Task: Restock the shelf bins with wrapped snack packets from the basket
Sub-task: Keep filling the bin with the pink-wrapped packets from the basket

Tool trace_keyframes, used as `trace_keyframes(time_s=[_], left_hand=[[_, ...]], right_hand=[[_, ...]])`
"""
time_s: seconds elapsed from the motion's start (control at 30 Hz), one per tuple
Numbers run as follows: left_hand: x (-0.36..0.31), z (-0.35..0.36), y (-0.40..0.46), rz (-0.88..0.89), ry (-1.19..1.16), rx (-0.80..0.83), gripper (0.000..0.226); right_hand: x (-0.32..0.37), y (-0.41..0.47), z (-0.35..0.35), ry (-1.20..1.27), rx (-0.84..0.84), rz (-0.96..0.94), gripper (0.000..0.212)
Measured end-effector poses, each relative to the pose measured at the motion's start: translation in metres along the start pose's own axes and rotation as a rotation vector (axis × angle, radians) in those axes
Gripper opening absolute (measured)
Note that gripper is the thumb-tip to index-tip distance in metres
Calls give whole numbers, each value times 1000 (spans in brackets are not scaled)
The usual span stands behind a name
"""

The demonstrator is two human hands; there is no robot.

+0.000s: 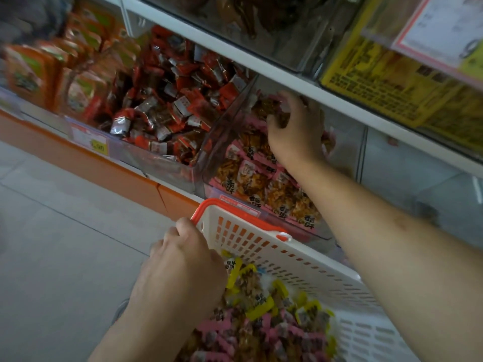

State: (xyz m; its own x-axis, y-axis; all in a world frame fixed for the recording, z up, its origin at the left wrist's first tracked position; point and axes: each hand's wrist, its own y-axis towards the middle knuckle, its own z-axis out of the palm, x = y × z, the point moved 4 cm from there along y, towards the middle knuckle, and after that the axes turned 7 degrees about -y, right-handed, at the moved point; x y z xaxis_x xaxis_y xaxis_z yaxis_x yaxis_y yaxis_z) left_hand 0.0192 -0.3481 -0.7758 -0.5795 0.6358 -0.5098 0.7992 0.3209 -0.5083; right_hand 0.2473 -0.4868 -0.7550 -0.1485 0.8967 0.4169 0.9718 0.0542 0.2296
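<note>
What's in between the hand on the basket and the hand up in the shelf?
The head view shows pink-edged snack packets in a clear bin between the left hand, which grips the basket, and the right hand.

A white plastic basket (300, 259) with a perforated, matt wall is seen at six o'clock, its orange plastic handle (235, 215) smooth. Glossy film-wrapped packets (251, 304), pink and yellow, are heaped inside. At the centre, a clear, shiny plastic bin (230, 131) is shown. Crinkled red foil wrappers (167, 100) are seen at ten o'clock, and a white, smooth shelf edge (261, 66) at twelve.
</note>
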Motion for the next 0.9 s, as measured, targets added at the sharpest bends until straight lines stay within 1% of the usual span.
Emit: trace_keyframes(time_s=[0.1, 0.17, 0.23, 0.27, 0.33, 0.4, 0.47, 0.5, 0.57, 0.6, 0.67, 0.7, 0.77, 0.9], left_hand=[[1, -5, 6, -26, -28, 31, 16], [2, -8, 8, -7, -13, 56, 14], [4, -13, 7, 19, -4, 43, 18], [5, -16, 7, 34, -8, 35, 21], [9, -21, 3, 50, -25, 29, 28], [15, -24, -1, 48, -26, 29, 33], [21, -24, -8, 43, -3, 53, 32], [24, -23, -12, 36, 5, 70, 30], [30, -19, -16, 23, -1, 103, 28], [31, -18, -17, 19, -7, 113, 27], [34, -17, -18, 12, -14, 122, 32], [35, -17, -18, 10, -15, 121, 34], [35, -17, -19, 10, -10, 123, 38], [30, -22, -16, -3, -18, 134, 31]], right_hand=[[2, -41, -28, -31, -35, -94, 38], [3, -88, -45, 12, 3, -155, 33], [7, -144, -58, 78, 79, -193, 32], [9, -171, -62, 99, 139, -202, 30], [7, -220, -56, 105, 328, -187, 31], [-2, -260, -36, 35, 579, -120, 32], [-6, -297, -12, -66, 773, -100, 32], [-4, -313, -1, -74, 835, -92, 28], [10, -337, 21, -14, 931, -36, 21], [18, -346, 32, 31, 986, 3, 22], [30, -366, 56, 75, 1120, 79, 32], [34, -374, 66, 54, 1162, 91, 29], [34, -384, 82, -7, 1145, 90, 18], [24, -374, 79, 56, 1047, 138, 27]])
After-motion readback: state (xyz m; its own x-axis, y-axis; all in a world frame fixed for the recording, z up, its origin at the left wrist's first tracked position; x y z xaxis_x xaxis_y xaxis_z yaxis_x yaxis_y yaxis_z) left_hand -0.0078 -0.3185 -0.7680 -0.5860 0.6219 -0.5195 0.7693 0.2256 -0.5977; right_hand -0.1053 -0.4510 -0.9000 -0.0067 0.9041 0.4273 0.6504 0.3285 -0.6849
